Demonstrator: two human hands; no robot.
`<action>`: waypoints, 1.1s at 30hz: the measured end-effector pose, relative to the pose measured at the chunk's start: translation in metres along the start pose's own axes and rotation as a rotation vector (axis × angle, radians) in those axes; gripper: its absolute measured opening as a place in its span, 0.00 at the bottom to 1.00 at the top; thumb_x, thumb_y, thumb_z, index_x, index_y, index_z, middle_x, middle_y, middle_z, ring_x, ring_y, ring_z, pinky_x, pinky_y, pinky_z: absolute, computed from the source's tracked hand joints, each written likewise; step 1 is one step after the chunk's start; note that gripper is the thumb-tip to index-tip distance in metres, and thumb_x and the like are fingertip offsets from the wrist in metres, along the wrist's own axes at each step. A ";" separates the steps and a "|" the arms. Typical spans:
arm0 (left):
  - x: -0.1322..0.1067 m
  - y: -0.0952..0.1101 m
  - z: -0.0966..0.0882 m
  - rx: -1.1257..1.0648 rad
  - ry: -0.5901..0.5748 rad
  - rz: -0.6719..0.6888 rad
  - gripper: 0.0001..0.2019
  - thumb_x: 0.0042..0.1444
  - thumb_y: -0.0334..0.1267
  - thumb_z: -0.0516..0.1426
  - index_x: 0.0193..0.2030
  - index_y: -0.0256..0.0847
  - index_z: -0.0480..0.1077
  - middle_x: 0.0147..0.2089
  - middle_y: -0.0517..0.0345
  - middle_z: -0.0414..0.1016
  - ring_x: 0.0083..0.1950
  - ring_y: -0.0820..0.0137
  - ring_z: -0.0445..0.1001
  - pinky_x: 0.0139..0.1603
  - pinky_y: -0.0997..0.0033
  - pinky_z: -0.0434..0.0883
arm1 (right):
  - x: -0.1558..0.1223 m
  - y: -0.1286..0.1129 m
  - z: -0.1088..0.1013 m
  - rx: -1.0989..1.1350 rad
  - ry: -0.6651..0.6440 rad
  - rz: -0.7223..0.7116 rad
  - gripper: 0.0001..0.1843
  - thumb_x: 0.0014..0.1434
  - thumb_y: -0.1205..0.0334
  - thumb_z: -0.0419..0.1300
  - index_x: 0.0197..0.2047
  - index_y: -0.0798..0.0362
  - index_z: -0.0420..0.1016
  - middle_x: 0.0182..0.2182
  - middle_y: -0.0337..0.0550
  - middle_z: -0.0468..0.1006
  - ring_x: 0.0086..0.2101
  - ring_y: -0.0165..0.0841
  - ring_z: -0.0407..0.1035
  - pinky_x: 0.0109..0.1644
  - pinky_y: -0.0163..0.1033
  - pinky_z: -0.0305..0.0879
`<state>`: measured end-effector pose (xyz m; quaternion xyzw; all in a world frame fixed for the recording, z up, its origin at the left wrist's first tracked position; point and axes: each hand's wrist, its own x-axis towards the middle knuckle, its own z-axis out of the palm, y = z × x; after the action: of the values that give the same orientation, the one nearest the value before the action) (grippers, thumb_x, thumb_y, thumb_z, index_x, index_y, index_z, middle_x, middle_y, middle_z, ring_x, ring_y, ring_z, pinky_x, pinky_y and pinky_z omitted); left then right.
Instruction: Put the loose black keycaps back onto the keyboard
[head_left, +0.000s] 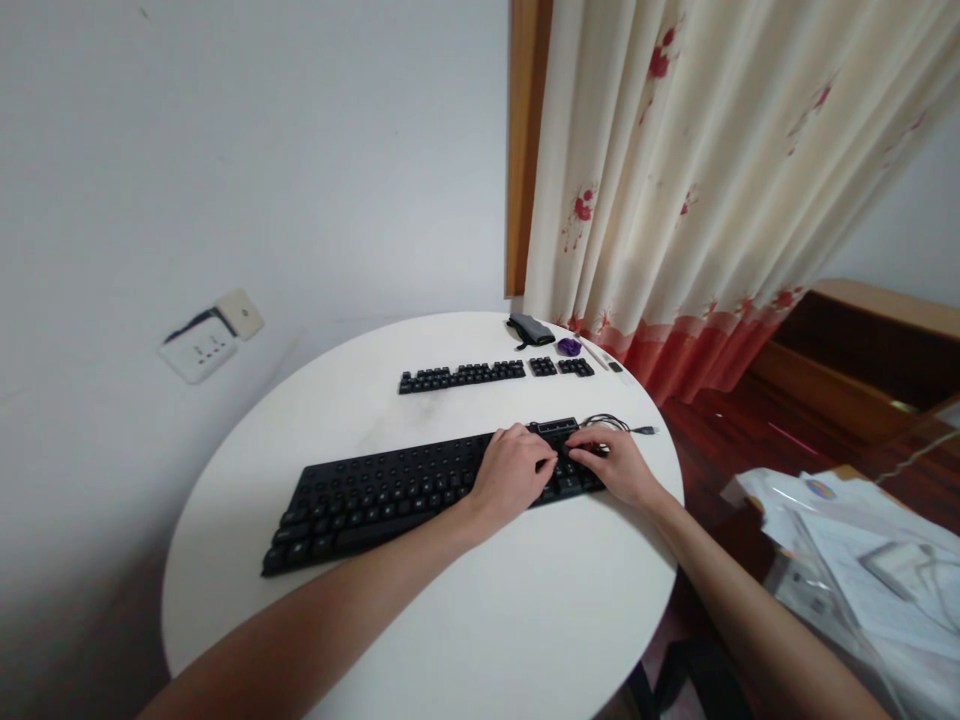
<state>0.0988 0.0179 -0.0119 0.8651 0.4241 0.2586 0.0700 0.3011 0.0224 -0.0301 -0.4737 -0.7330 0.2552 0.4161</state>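
A black keyboard (pixel 390 495) lies slantwise on the round white table (pixel 480 620). Its upper rows show bare round stems, while keycaps sit on the lower rows. Over its right part, my left hand (pixel 514 470) is curled, with the fingertips pressed together near the number keys; what they hold, if anything, is hidden. My right hand (pixel 611 462) reaches in from the right, thumb and forefinger closing around a small dark keycap (pixel 564 451) at the number pad. Behind the keyboard, loose black keycaps (pixel 461 376) stand in a row, with two smaller groups (pixel 542 366) to their right.
A black cable (pixel 606 420) with its plug lies beyond my right hand. At the table's back are a grey-black pouch-like item (pixel 531 330), a purple crumpled item (pixel 569 347) and a thin pale stick (pixel 592 352). Papers and plastic (pixel 847 560) lie off the table at right.
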 end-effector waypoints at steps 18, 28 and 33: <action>-0.001 -0.002 0.004 0.014 0.015 0.056 0.08 0.62 0.35 0.57 0.35 0.44 0.78 0.39 0.60 0.79 0.44 0.65 0.69 0.46 0.62 0.63 | -0.002 0.007 0.001 -0.094 -0.071 -0.290 0.05 0.60 0.65 0.61 0.36 0.49 0.80 0.38 0.45 0.80 0.40 0.38 0.71 0.47 0.47 0.66; -0.002 0.003 0.001 0.069 -0.005 0.090 0.11 0.64 0.35 0.53 0.36 0.41 0.77 0.40 0.56 0.78 0.46 0.64 0.68 0.47 0.61 0.63 | -0.005 -0.008 -0.001 -0.229 -0.082 -0.313 0.09 0.63 0.64 0.56 0.34 0.51 0.77 0.38 0.45 0.76 0.40 0.37 0.69 0.45 0.46 0.65; -0.003 0.004 0.000 0.073 -0.015 0.108 0.12 0.65 0.35 0.52 0.36 0.40 0.77 0.41 0.55 0.77 0.47 0.64 0.68 0.49 0.60 0.64 | -0.005 -0.007 0.001 -0.234 -0.066 -0.320 0.09 0.63 0.64 0.56 0.32 0.51 0.76 0.37 0.45 0.75 0.39 0.37 0.68 0.44 0.45 0.65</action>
<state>0.0999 0.0131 -0.0119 0.8907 0.3854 0.2397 0.0274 0.2979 0.0148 -0.0277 -0.3878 -0.8367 0.1143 0.3694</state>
